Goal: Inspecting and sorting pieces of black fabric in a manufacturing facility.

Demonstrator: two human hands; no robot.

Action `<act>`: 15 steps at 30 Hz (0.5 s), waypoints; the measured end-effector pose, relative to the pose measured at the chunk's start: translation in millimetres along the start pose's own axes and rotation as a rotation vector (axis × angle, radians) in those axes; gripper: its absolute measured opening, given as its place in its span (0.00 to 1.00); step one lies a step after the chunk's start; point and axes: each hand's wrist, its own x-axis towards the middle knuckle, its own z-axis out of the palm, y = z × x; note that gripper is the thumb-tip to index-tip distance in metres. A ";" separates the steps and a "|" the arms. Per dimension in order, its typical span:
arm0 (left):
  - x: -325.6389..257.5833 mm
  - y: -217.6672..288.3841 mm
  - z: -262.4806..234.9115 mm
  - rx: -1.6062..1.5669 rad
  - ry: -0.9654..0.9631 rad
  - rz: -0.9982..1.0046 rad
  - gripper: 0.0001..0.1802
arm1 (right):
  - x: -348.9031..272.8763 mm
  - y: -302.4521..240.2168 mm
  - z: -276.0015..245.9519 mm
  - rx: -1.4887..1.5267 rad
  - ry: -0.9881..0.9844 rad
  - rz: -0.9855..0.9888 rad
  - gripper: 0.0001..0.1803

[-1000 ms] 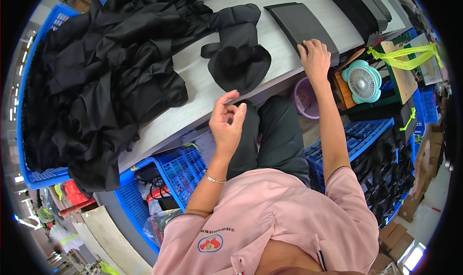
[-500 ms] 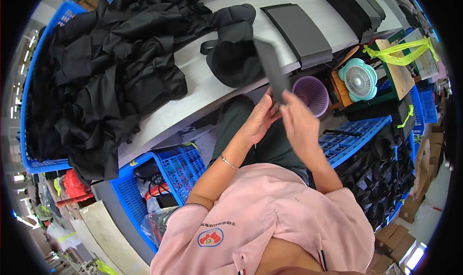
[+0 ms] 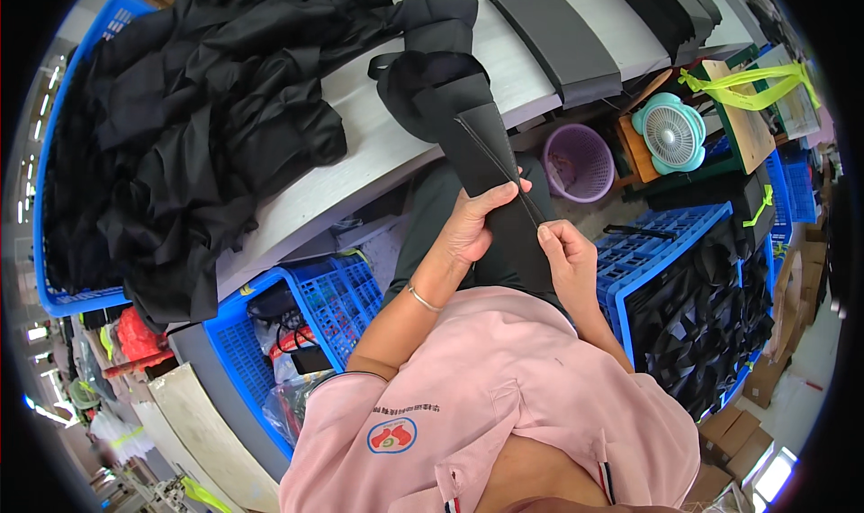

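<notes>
A wide black fabric strip [image 3: 479, 144] with a stitched edge hangs between my hands over my lap, its far end at the table's front edge. My left hand [image 3: 479, 223] grips it near the middle, thumb on top. The fingertips of my right hand [image 3: 569, 250] pinch its stitched edge, to the right of and a little nearer than the left hand. Beyond the strip, a black sewn fabric piece [image 3: 405, 99] with a small loop lies on the table and is partly covered by it.
A large heap of black fabric [image 3: 198, 126] fills the table's left side. Flat dark panels [image 3: 558, 45] are stacked at the right. A purple basket [image 3: 580, 164], a teal fan [image 3: 670, 133] and blue crates [image 3: 661, 252] stand below the table's edge, around my legs.
The strip, blurred and nearly edge-on before, now shows its broad face and reaches down over my lap. My right hand has moved down and right, away from the left.
</notes>
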 end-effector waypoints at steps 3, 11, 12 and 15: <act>-4.8 7.9 2.5 0.086 0.087 0.083 0.22 | 11.8 -12.1 15.0 -0.264 0.145 -0.234 0.13; -10.2 18.9 8.4 0.584 0.248 0.536 0.26 | 37.7 -9.9 30.4 0.124 -0.186 0.001 0.24; -6.1 26.5 0.7 0.830 0.335 0.721 0.30 | 40.9 -9.0 29.4 0.269 -0.223 0.040 0.23; 4.2 49.7 -19.9 1.261 0.616 0.878 0.26 | 54.4 -1.2 26.6 0.219 -0.261 0.017 0.23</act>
